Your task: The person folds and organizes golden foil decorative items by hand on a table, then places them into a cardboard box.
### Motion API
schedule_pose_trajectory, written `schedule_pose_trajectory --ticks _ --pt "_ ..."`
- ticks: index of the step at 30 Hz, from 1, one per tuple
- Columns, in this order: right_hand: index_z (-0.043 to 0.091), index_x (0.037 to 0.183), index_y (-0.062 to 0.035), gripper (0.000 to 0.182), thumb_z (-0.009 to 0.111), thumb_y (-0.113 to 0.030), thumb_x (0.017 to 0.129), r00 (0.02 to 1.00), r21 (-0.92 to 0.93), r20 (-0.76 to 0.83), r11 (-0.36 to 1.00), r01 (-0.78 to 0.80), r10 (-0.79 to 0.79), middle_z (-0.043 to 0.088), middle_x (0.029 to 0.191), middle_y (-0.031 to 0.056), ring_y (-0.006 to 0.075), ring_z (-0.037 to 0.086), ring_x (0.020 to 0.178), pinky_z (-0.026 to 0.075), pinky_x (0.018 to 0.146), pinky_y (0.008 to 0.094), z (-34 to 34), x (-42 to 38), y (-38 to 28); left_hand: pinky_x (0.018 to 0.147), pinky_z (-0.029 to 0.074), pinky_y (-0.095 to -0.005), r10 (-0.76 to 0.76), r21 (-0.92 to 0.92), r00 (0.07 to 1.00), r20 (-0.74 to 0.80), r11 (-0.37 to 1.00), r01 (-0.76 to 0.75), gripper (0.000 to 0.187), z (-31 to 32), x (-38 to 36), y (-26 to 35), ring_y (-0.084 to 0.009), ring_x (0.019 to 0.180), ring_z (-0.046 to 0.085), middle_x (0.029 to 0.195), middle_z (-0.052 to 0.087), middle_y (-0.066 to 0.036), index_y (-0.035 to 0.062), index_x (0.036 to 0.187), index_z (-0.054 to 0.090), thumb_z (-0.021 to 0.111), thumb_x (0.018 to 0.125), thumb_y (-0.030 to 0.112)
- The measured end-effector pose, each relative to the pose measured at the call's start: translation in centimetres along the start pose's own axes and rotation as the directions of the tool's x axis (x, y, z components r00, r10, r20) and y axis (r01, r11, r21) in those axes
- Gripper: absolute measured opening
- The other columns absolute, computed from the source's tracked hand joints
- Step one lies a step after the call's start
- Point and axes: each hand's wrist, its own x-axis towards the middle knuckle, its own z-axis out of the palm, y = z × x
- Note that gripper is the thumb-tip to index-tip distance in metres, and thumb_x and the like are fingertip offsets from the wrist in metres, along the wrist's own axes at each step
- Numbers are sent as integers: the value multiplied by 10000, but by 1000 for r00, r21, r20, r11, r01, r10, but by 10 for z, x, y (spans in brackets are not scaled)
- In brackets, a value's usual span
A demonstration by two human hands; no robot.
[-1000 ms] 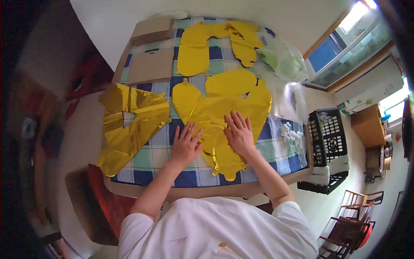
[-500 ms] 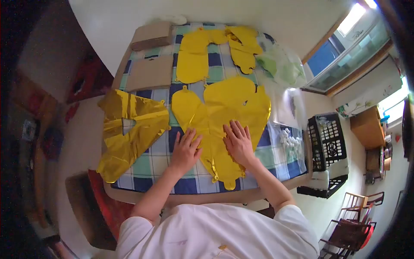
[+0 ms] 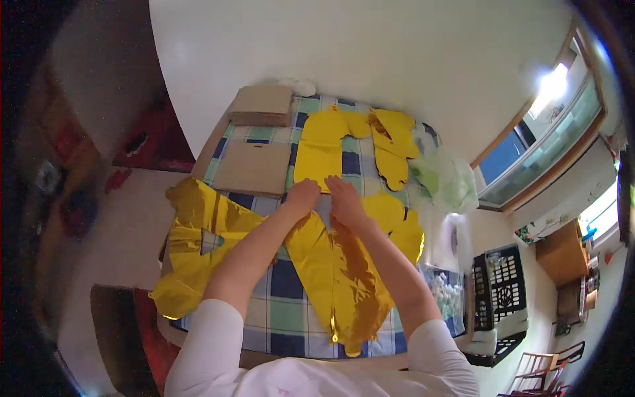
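A wide gold foil piece point(image 3: 354, 284) lies in front of me, partly under my forearms, its surface creased and shiny. Beyond it is another flat yellow foil piece point(image 3: 319, 153). My left hand point(image 3: 304, 195) has its fingers curled at that piece's lower edge; whether they pinch anything is too small to tell. Beside it my right hand point(image 3: 342, 198) reaches to the same edge with its fingers extended. A gold foil piece with a triangular hole point(image 3: 188, 248) rests at the left. One more yellow piece point(image 3: 391, 149) lies at the back right.
Brown cardboard pieces point(image 3: 253, 165) lie on the checked cloth point(image 3: 288, 291) at the back left. Clear and green plastic point(image 3: 446, 175) is at the right, above a bag of small white items point(image 3: 446, 291). A black crate point(image 3: 499, 291) stands beyond the right edge.
Both hands have moved forward from the near foil piece to the lower edge of the far one. The near piece now looks more creased. The camera view has shifted.
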Motion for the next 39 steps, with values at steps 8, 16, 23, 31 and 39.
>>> schedule_pose_trajectory --ticks 8,16,23,31,39 --pt "635 990 -111 186 529 -118 837 990 253 112 960 -116 90 656 838 163 380 610 796 464 746 459 21 39 5 722 487 -453 -185 -440 982 28 880 178 136 -24 21 -24 -373 832 619 864 636 -209 18 860 628 597 809 140" --pt "603 994 -26 201 506 -182 913 827 454 -223 805 -381 516 631 810 191 395 606 758 460 647 459 17 66 33 791 478 -398 190 33 910 -368 981 -192 95 -33 5 2 -303 928 581 917 607 -107 51 823 645 595 813 130" --pt "596 986 -23 221 515 -217 920 935 413 -162 882 -227 316 617 820 228 413 591 769 450 638 457 9 52 21 785 475 -433 -36 -128 999 -7 991 35 161 13 7 -18 -315 900 591 871 613 -137 28 879 652 650 771 148" --pt "608 956 -32 205 533 -218 916 972 441 35 869 -225 234 614 815 210 403 589 794 459 664 433 12 46 17 728 468 -415 -280 -614 959 -45 765 194 135 5 28 -34 -350 865 582 900 590 -175 25 902 623 642 817 129" --pt "638 992 -18 201 538 -167 902 884 199 -347 946 -256 312 658 905 188 397 618 872 482 704 456 -41 81 23 938 392 -450 -56 232 993 -103 970 78 267 -16 16 -3 -307 1212 430 1278 505 -125 110 1096 614 582 878 262"
